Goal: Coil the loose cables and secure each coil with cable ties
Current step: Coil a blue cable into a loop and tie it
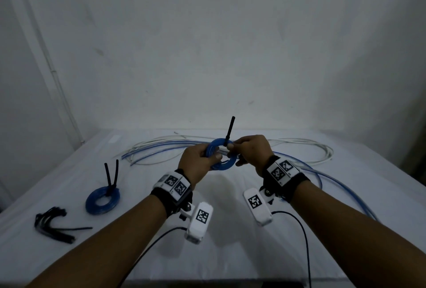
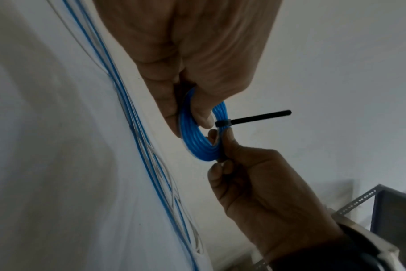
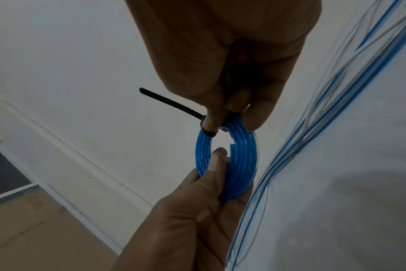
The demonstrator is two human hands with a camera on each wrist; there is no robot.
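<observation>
Both forearms outstretched, left hand (image 1: 198, 160) gripping blue coil (image 1: 219, 155), right hand (image 1: 250, 149) pinching its black tie (image 1: 229, 132).

Both forearms are bare, with no sleeves. Each wrist carries a black strap (image 1: 171, 204) wrapped snugly around it, topped by a white plate printed with black-and-white square fiducial markers (image 1: 175, 184); the right wrist's plate (image 1: 281, 170) shows two such markers side by side. Below each strap a small black bracket with a silver screw (image 1: 189, 206) holds a white, rounded, oblong camera pod (image 1: 197, 223), and each pod bears its own square marker on top; the right pod (image 1: 257, 204) matches it. A thin dark cable (image 1: 299, 230) runs from each pod back toward the body
</observation>
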